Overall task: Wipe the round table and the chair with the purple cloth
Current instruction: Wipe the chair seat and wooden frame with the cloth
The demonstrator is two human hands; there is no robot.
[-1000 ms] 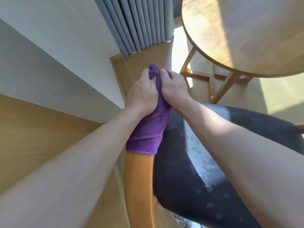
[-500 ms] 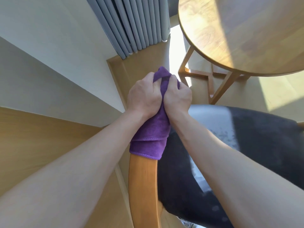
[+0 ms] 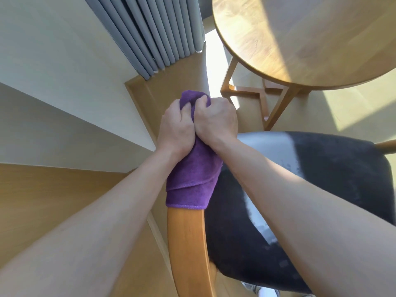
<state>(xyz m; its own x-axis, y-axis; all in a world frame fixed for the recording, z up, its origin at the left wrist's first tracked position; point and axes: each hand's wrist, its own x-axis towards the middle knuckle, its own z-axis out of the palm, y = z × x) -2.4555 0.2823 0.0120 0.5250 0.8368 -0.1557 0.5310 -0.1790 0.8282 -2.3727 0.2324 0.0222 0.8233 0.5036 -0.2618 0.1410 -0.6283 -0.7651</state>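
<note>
We could not see the fingertips of the left hand (image 3: 176, 127) or the right hand (image 3: 215, 121); they curled out of sight into the purple cloth (image 3: 192, 181). Under the fingers, that cloth hid the top of the chair (image 3: 186, 243) rail. Beyond the fingers, the frame's edges cut off the round table (image 3: 300, 39), and the curtain (image 3: 150, 33) ran past the top edge.

Purple cloth (image 3: 194, 181): plush, folded, draped over the wooden back rail of the chair (image 3: 186, 243), hem across the rail. Chair: curved honey-coloured rail, dark upholstered seat (partly sunlit). Round table (image 3: 304, 37): light wood top, crossed leg braces, beyond the seat's far edge.
</note>
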